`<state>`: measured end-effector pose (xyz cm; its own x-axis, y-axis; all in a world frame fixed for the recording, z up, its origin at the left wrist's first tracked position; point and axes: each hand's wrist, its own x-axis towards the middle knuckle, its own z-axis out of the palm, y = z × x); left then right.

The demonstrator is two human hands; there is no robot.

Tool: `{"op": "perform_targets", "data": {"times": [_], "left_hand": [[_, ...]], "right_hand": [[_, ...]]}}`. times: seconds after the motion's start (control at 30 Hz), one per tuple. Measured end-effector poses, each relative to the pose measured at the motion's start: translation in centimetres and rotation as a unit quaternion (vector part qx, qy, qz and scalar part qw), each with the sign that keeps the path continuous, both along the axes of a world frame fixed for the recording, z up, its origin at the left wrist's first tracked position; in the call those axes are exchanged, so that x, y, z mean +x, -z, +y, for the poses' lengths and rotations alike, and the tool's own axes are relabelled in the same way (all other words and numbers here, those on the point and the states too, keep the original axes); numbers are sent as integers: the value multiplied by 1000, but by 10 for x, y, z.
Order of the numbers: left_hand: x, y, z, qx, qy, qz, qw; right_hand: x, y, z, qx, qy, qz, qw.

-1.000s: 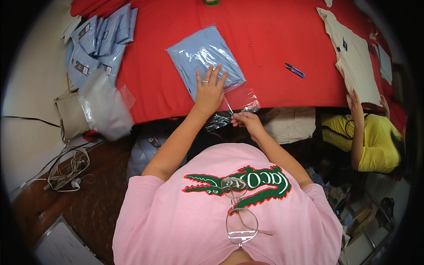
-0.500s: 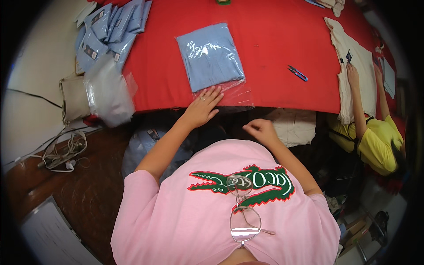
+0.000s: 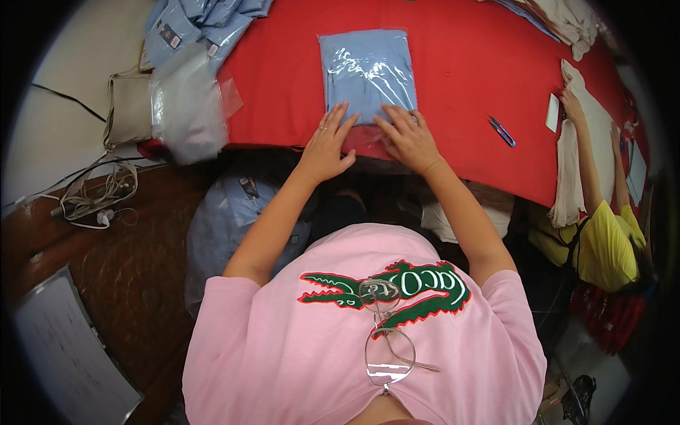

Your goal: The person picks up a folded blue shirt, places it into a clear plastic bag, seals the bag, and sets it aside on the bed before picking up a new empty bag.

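Observation:
A folded light-blue garment in a clear plastic bag lies flat on the red-covered table. My left hand rests on the bag's near left corner, fingers spread. At the near right corner my right hand lies with its fingers stretched out over the plastic. Between the two hands, the clear end of the bag reaches toward the table's near edge. Neither hand is closed round anything.
Bagged blue garments are piled at the far left, beside a stack of clear bags. Blue thread snips lie to the right. A co-worker in a yellow shirt handles a cream garment there. Coiled cables hang at left.
My right hand has come up from below the table edge onto the bag. My left hand stays at the bag's near left. The co-worker's cream garment has shifted, and a white card shows beside it.

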<state>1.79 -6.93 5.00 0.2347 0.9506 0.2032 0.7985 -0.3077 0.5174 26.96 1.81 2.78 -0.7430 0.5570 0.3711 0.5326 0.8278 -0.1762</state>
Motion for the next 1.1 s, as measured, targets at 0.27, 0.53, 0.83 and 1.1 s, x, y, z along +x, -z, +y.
{"op": "perform_targets", "data": {"times": [0.27,0.53,0.83,1.1], "left_hand": [[0,38,13,16,-65,54,996],[-23,37,2,-15,0,133,991],[-54,25,-49,-20,35,122,992],[-1,8,-2,-6,48,85,995]], "right_hand": [[-48,-11,16,76,-53,-45,995],[43,-15,2,19,34,-34,999],[84,-14,-24,-12,99,44,994],[9,-4,-14,7,52,31,998]]}}
